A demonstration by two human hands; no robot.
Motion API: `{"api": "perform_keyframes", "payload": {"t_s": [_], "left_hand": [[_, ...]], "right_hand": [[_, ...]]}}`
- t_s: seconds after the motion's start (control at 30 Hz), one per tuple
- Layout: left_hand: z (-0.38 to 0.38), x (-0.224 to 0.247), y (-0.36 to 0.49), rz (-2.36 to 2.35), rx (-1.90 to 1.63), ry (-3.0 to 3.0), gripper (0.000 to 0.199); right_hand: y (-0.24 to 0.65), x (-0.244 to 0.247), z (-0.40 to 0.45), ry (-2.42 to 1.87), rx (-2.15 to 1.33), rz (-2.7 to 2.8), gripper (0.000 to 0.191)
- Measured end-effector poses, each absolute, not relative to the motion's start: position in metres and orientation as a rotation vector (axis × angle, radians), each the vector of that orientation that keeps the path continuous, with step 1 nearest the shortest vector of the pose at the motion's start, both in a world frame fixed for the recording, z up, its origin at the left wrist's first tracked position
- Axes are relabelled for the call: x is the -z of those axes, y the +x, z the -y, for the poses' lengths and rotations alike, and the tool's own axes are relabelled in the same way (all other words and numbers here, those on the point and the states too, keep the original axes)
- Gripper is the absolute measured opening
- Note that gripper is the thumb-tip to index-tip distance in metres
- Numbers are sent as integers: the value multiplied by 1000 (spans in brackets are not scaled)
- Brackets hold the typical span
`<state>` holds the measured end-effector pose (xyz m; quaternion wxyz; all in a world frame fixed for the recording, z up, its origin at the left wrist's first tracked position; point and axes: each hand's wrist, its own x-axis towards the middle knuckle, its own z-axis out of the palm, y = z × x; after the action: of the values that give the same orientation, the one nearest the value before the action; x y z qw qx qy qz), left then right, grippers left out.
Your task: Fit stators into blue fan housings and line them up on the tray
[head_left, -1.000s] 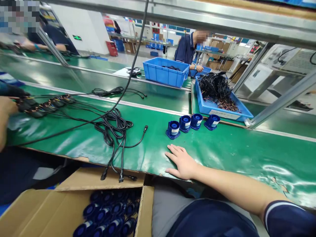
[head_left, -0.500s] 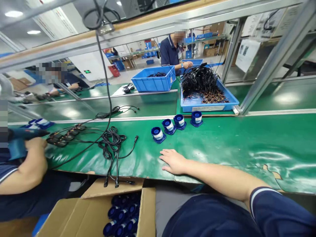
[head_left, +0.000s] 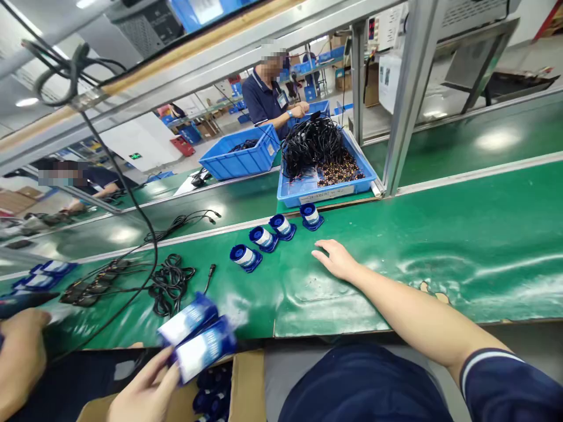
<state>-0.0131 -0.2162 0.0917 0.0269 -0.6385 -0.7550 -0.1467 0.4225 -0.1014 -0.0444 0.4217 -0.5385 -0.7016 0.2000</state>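
My left hand is closed on two blue plastic housings with white-and-blue labels. It holds them side by side, slightly blurred, above the cardboard box. My right hand is over the green bench with fingers stretched out and holds nothing. Closest to it stands a single blue housing. Left of that, more of the same housings form a slanting row, open round ends up. Further blue housings lie in the cardboard box below the bench edge.
A blue tray of black cables stands at the back, beside a blue bin. Coiled black cables lie on the bench. At left, a co-worker's hand is near a power tool. A hanging cable crosses the view.
My left hand has come into view from below with two blue housings. My right hand has moved forward toward the end of the row. The view has turned right.
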Motion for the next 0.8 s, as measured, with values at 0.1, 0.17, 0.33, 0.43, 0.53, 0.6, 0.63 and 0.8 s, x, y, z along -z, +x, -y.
{"api": "perform_keyframes", "payload": {"t_s": [0.1,0.17,0.33,0.43,0.53,0.6,0.63,0.8], "left_hand": [[160,-86,63,2126,574,-2392,34],[128,-82,125,1858,474,-2748,33],[76,-73,255,1324,198,-3128,35],[61,-63,293,1283,404,-3130,52],[59,-40,298,1355,760,-3048,60],[64,-16,287,1438,942,-2951,58],[68,-3,278,1485,980,-2900,56],[84,45,245,1586,836,-2787,37]], "right_hand": [[424,36,99,-1232,-436,1617,47],[430,32,98,-1201,-364,1540,52],[455,26,87,-1282,-298,1350,59],[474,23,78,-1379,-293,1191,61],[491,25,71,-1491,-278,1038,63],[499,29,66,-1555,-262,974,62],[502,31,64,-1582,-246,948,61],[503,39,58,-1685,-127,888,61]]}}
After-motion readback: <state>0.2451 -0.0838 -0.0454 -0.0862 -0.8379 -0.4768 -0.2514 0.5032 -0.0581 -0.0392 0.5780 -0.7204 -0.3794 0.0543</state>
